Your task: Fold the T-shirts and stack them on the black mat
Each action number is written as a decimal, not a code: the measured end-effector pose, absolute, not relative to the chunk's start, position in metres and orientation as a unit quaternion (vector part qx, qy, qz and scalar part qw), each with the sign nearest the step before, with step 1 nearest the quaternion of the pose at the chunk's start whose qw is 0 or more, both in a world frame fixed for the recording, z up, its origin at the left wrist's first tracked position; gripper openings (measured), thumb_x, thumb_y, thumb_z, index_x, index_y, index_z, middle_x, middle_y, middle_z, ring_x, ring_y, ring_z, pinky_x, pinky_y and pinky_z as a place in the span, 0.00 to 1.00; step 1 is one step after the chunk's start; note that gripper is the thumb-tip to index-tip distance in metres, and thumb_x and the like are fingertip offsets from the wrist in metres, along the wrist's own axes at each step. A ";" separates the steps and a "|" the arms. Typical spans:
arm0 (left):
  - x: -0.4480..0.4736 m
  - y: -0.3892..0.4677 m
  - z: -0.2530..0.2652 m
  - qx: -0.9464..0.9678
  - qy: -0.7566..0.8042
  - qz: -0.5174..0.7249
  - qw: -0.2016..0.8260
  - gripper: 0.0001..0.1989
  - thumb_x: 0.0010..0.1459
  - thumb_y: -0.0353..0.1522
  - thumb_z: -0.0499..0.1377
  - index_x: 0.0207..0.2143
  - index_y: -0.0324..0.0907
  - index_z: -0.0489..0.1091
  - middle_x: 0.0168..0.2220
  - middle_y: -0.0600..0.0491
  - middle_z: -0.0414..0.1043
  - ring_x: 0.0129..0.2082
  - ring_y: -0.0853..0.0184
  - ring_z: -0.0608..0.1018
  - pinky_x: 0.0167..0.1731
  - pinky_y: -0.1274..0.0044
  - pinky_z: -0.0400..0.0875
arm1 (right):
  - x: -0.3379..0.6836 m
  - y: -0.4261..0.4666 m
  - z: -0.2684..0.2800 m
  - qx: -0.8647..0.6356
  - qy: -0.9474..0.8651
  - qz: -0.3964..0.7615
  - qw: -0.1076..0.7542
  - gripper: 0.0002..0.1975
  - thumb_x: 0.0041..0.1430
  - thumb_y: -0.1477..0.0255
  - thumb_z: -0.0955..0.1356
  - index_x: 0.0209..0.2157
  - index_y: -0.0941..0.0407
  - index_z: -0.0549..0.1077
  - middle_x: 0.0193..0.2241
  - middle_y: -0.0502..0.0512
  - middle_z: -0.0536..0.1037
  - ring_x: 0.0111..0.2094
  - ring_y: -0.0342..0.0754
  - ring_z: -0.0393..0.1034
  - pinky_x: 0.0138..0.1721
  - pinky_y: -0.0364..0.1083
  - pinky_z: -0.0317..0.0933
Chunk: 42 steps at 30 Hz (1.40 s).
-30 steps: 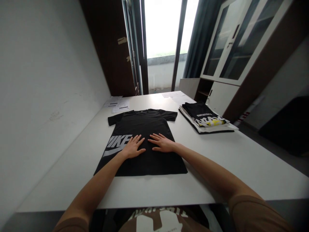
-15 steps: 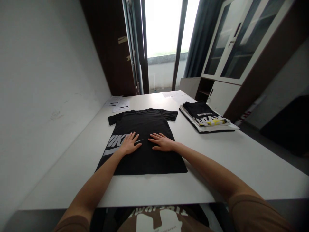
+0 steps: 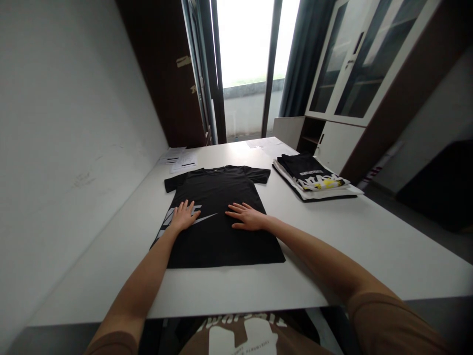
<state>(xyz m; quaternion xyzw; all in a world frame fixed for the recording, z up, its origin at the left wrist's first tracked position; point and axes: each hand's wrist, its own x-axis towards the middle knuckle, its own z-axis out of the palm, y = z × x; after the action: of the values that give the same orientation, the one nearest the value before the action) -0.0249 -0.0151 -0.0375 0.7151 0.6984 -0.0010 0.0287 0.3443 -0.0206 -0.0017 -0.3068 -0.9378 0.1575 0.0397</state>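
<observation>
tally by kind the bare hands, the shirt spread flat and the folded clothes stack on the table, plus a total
hands: 2 (left hand, right hand)
flat black shirt: 1
stack of folded clothes: 1
total: 4

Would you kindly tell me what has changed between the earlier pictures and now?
The left hand has slid leftward across the black short-sleeved T-shirt, away from the right hand, uncovering the pointed tip of the grey print. Nothing was grasped or let go. The right hand, the spread shirt and the folded stack of black and white garments stayed put.
</observation>
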 end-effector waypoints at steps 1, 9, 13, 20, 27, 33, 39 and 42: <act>-0.028 -0.014 -0.037 0.706 0.708 -0.004 0.029 0.42 0.66 0.59 0.37 0.74 0.46 0.47 0.75 0.44 0.41 0.74 0.47 0.46 0.67 0.52 0.45 | 0.345 -0.020 -0.002 -0.305 -0.938 0.159 0.040 0.37 0.68 0.46 0.61 0.73 0.45 0.53 0.73 0.55 0.47 0.73 0.62 0.37 0.70 0.65 0.30; -0.066 -0.008 -0.033 0.625 0.779 -0.028 0.033 0.45 0.64 0.61 0.37 0.74 0.45 0.49 0.75 0.42 0.42 0.73 0.44 0.49 0.67 0.49 0.43 | 0.345 -0.019 -0.004 -0.305 -0.938 0.157 0.042 0.37 0.68 0.46 0.61 0.72 0.45 0.53 0.73 0.55 0.47 0.73 0.62 0.37 0.70 0.65 0.30; -0.080 -0.009 -0.029 0.607 0.794 -0.031 0.009 0.44 0.64 0.60 0.39 0.72 0.43 0.54 0.73 0.40 0.48 0.72 0.42 0.50 0.66 0.46 0.41 | 0.345 -0.020 -0.004 -0.302 -0.939 0.157 0.047 0.38 0.68 0.46 0.61 0.73 0.46 0.52 0.73 0.56 0.49 0.73 0.63 0.38 0.70 0.66 0.30; -0.029 -0.004 -0.016 0.689 0.724 -0.001 -0.032 0.35 0.67 0.51 0.46 0.68 0.41 0.59 0.73 0.40 0.46 0.73 0.46 0.49 0.67 0.52 0.46 | 0.337 0.015 0.000 -0.362 -0.915 0.152 0.090 0.43 0.66 0.48 0.64 0.74 0.51 0.48 0.72 0.61 0.52 0.71 0.61 0.48 0.69 0.57 0.46; 0.066 0.028 -0.019 0.811 0.584 0.045 -0.001 0.32 0.69 0.43 0.46 0.72 0.44 0.50 0.74 0.44 0.46 0.74 0.51 0.47 0.68 0.53 0.41 | 0.294 0.070 -0.006 -0.436 -0.893 0.068 0.090 0.37 0.68 0.49 0.61 0.72 0.50 0.54 0.74 0.59 0.46 0.73 0.62 0.37 0.70 0.62 0.37; 0.073 0.077 -0.029 0.799 0.599 0.039 0.028 0.31 0.71 0.41 0.41 0.73 0.42 0.49 0.74 0.41 0.45 0.73 0.53 0.51 0.67 0.53 0.47 | 0.276 0.097 -0.024 -0.492 -0.862 0.086 0.084 0.35 0.71 0.49 0.57 0.72 0.51 0.56 0.73 0.61 0.50 0.73 0.60 0.40 0.70 0.62 0.38; 0.048 0.092 -0.036 0.765 0.641 0.034 0.045 0.35 0.70 0.51 0.40 0.73 0.45 0.51 0.74 0.41 0.43 0.73 0.50 0.49 0.67 0.52 0.45 | 0.288 0.113 -0.033 -0.513 -0.850 0.082 0.088 0.38 0.70 0.45 0.54 0.72 0.51 0.54 0.73 0.60 0.49 0.73 0.59 0.39 0.70 0.61 0.36; 0.031 0.094 -0.038 0.745 0.665 0.032 0.046 0.37 0.69 0.53 0.38 0.73 0.46 0.49 0.75 0.42 0.41 0.74 0.50 0.48 0.67 0.52 0.44 | 0.296 0.121 -0.034 -0.531 -0.839 0.089 0.076 0.40 0.69 0.43 0.52 0.73 0.50 0.53 0.74 0.59 0.47 0.74 0.60 0.37 0.70 0.62 0.34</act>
<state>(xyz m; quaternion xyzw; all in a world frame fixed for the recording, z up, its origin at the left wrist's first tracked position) 0.0309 0.0939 -0.0381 0.7448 0.6650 0.0316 0.0463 0.2961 0.1209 -0.0339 -0.5312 -0.8392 0.0886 0.0759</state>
